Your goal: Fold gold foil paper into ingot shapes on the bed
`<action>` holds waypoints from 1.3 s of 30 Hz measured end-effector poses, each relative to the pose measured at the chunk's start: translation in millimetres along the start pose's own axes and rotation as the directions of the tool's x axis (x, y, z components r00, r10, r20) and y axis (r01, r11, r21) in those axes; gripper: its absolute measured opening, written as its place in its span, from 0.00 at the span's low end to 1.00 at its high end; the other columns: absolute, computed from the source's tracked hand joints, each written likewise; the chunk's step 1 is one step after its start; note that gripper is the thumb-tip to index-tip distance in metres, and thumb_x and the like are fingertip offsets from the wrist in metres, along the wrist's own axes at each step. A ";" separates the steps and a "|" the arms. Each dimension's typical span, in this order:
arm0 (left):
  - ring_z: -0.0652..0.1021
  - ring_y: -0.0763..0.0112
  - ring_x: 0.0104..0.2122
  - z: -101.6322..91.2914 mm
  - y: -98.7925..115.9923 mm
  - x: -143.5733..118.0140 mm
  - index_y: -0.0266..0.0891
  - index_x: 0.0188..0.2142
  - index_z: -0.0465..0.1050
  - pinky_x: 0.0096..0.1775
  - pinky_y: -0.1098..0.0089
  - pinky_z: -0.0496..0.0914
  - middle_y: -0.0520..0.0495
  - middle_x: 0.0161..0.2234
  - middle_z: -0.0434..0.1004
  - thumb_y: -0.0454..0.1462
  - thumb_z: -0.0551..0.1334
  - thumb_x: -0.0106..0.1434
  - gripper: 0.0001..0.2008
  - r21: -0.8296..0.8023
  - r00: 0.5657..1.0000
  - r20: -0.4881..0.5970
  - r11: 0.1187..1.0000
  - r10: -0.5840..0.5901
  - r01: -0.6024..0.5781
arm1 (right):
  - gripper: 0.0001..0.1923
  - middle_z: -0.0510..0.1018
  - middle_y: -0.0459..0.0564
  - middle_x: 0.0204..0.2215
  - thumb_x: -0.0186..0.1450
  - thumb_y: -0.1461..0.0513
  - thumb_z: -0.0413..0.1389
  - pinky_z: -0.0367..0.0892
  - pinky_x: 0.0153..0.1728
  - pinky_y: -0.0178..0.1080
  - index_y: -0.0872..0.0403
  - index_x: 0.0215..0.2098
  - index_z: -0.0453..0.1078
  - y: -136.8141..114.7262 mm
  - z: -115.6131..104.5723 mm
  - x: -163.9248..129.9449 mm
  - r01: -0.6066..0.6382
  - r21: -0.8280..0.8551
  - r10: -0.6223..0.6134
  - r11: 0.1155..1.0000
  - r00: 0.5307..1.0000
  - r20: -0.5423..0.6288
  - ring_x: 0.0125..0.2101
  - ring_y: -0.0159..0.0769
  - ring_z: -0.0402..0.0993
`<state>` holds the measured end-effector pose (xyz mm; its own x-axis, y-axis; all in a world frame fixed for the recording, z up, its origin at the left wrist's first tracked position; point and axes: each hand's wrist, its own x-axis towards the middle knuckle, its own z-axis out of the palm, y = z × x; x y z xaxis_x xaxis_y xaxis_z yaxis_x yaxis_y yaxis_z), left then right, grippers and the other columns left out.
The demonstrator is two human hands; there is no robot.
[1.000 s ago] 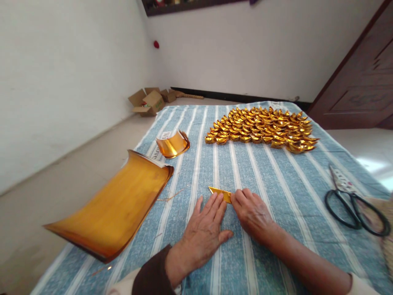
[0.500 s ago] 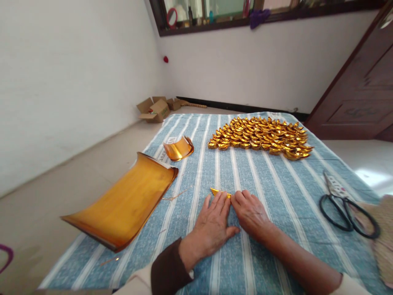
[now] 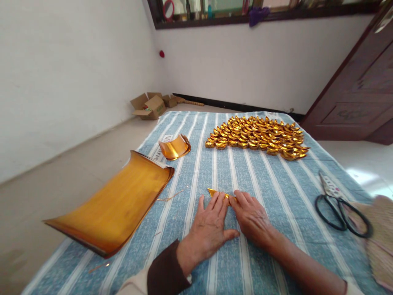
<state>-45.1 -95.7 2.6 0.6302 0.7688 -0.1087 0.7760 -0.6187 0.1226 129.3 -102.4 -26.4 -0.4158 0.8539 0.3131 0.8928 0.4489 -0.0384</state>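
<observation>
Two-handed, pinning a folded gold strip [image 3: 211,191] against the striped cloth [image 3: 276,184]: laying the left hand [image 3: 207,229] flat and unclenched, palm down, with fingertips across the strip, and closing the fingertips of the right hand [image 3: 253,215] over its right end, with the thumb mostly hidden. Leaving one pointed tip showing just past the left fingertips. Judging by the pose, probably flattening or creasing the foil. For good results, pressing straight down and evenly with the left, never dragging sideways and so skewing the edges; working the right fingertips tight along the fold, firmly but without crushing the point. Matching edges before bearing down hard, because of likely lasting marks from any wrong crease. Watching for thin slivers [image 3: 172,196] lying left of the grip, and not catching any underneath. Finding large gold sheets [image 3: 116,205] farther left of the grip, curled gold strips [image 3: 173,148] beyond it to the left, boat-shaped gold pieces [image 3: 258,137] beyond it to the right, and scissors [image 3: 340,217] well to its right.
</observation>
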 end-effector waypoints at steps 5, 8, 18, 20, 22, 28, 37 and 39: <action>0.53 0.50 0.67 6.4 -0.1 0.6 0.34 0.67 0.51 0.62 0.39 0.47 0.35 0.67 0.52 0.60 0.47 0.66 0.40 -0.017 0.997 -0.074 1.000 0.006 -0.007 | 0.13 0.70 0.58 0.51 0.67 0.68 0.52 0.68 0.43 0.46 0.58 0.51 0.67 3.1 -1.8 -1.1 0.011 0.045 -0.011 0.999 1.000 0.003 0.49 0.48 0.64; 0.50 0.53 0.67 9.8 -1.1 2.2 0.33 0.67 0.49 0.63 0.44 0.46 0.35 0.67 0.51 0.59 0.48 0.67 0.40 -0.030 0.991 -0.122 0.998 0.047 -0.051 | 0.15 0.71 0.57 0.51 0.67 0.68 0.53 0.68 0.45 0.47 0.58 0.52 0.66 3.9 -3.8 -0.7 0.024 0.068 -0.026 0.997 0.999 0.028 0.48 0.46 0.64; 0.56 0.50 0.66 0.1 -4.2 4.3 0.33 0.66 0.51 0.62 0.44 0.51 0.32 0.65 0.57 0.56 0.53 0.66 0.38 -0.077 0.991 -0.094 0.992 0.097 -0.104 | 0.17 0.73 0.57 0.49 0.69 0.66 0.49 0.70 0.45 0.46 0.59 0.55 0.65 8.9 -7.3 -4.7 0.104 0.144 -0.097 0.984 0.994 -0.052 0.51 0.45 0.64; 0.56 0.49 0.66 0.0 -3.6 4.4 0.33 0.65 0.52 0.62 0.44 0.51 0.31 0.65 0.56 0.56 0.54 0.66 0.38 -0.070 0.993 -0.079 0.993 0.093 -0.098 | 0.16 0.74 0.58 0.49 0.69 0.66 0.48 0.69 0.46 0.47 0.59 0.54 0.66 10.6 -7.9 -8.2 0.133 0.159 -0.125 0.978 0.990 -0.062 0.51 0.46 0.65; 0.56 0.50 0.66 0.6 -3.6 4.5 0.34 0.65 0.52 0.62 0.44 0.51 0.32 0.65 0.56 0.56 0.54 0.66 0.37 -0.057 0.994 -0.067 0.994 0.091 -0.094 | 0.16 0.74 0.58 0.49 0.69 0.66 0.47 0.69 0.46 0.47 0.59 0.54 0.66 11.7 -8.6 -11.2 0.150 0.152 -0.140 0.977 0.987 -0.073 0.51 0.46 0.65; 0.55 0.49 0.66 3.2 -5.6 4.4 0.32 0.66 0.51 0.62 0.43 0.52 0.31 0.66 0.54 0.56 0.55 0.65 0.40 -0.044 0.995 -0.037 0.995 0.093 -0.094 | 0.18 0.74 0.58 0.51 0.68 0.66 0.49 0.69 0.46 0.46 0.60 0.54 0.66 12.8 -9.4 -13.0 0.173 0.142 -0.166 0.975 0.984 -0.056 0.51 0.45 0.66; 0.56 0.47 0.66 5.0 -7.5 6.2 0.33 0.65 0.56 0.61 0.41 0.53 0.32 0.66 0.54 0.56 0.55 0.65 0.38 -0.001 0.994 -0.057 0.995 0.095 -0.095 | 0.20 0.73 0.58 0.54 0.67 0.67 0.49 0.68 0.49 0.48 0.59 0.57 0.65 3.2 -6.1 -17.2 0.113 0.086 -0.108 0.990 0.992 -0.064 0.54 0.48 0.66; 0.57 0.47 0.65 6.2 -8.9 6.7 0.33 0.65 0.56 0.61 0.41 0.54 0.33 0.66 0.54 0.56 0.55 0.65 0.38 0.006 0.994 -0.061 0.996 0.090 -0.090 | 0.20 0.73 0.57 0.54 0.67 0.67 0.49 0.68 0.50 0.48 0.59 0.57 0.65 0.7 -5.0 -17.3 0.098 0.090 -0.091 0.991 0.993 -0.080 0.55 0.47 0.66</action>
<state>-47.6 -86.1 -5.3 0.6950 0.7181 -0.0372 0.7161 -0.6865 0.1264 137.9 -118.2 -27.1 -0.4800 0.7858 0.3900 0.8287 0.5520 -0.0924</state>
